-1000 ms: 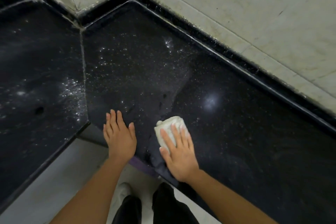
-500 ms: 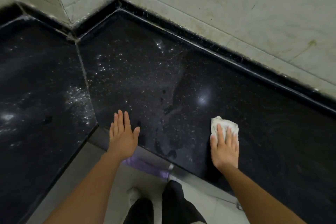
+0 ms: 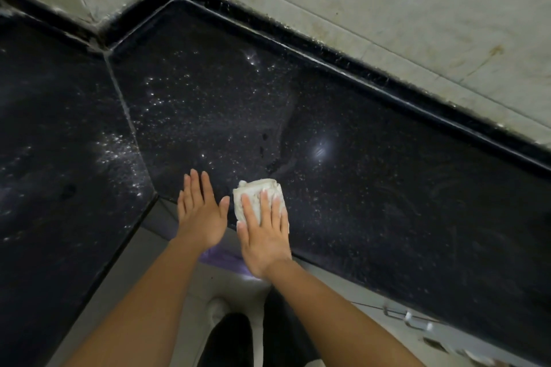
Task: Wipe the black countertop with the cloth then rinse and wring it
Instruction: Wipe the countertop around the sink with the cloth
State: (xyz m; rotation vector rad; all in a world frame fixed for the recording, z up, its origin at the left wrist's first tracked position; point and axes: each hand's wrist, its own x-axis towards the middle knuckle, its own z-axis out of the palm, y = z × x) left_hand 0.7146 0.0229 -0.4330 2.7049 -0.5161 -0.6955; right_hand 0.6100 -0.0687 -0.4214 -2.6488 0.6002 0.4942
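Note:
The black speckled countertop (image 3: 372,176) fills most of the view and wraps round an inner corner. A folded white cloth (image 3: 255,191) lies on it near the front edge. My right hand (image 3: 264,232) presses flat on the cloth with straight fingers, covering its near half. My left hand (image 3: 200,213) rests flat on the counter's front edge just left of the cloth, fingers straight, holding nothing. White specks and wet streaks show on the surface beyond the cloth.
Pale tiled walls (image 3: 387,9) rise behind a black upstand along the back. A second countertop section (image 3: 53,158) extends to the left past a seam. Below the front edge are a light floor, my dark trousers (image 3: 229,340) and a cabinet handle (image 3: 408,317).
My right hand slid the cloth out to the right half a second ago and has now brought it back left, beside my left hand. The left hand stayed at the counter edge.

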